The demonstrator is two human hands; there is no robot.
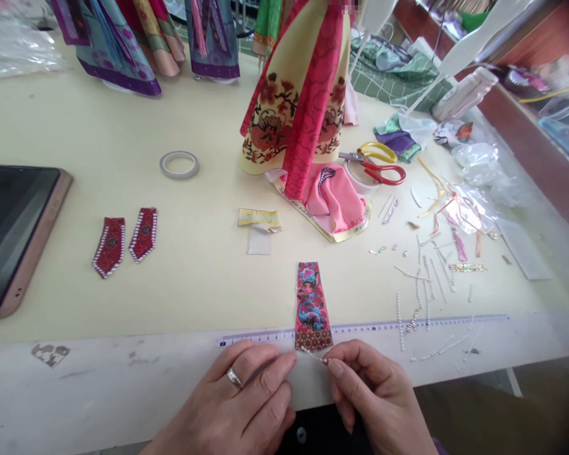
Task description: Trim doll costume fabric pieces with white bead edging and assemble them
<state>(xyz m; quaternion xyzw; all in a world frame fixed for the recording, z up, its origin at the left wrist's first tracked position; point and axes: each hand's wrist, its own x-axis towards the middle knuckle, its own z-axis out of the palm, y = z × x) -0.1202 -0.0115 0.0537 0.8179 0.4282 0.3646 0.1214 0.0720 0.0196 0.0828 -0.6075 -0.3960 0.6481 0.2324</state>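
Both hands pinch bead strand at ribbon strip's near end; strip's long axis points away. Left hand, right hand.

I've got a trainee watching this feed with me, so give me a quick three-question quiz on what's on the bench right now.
1. True or false: the scissors lie to the left of the tape roll.
2. What do both hands, left hand and right hand, pinch between their fingertips? A) a thin bead strand B) a pencil C) a button
3. How many small red trim pieces lie near the tablet?

Key:
1. False; they lie to its right, beside the doll's skirt.
2. A, at the lower edge of the patterned fabric strip across the ruler.
3. Two.
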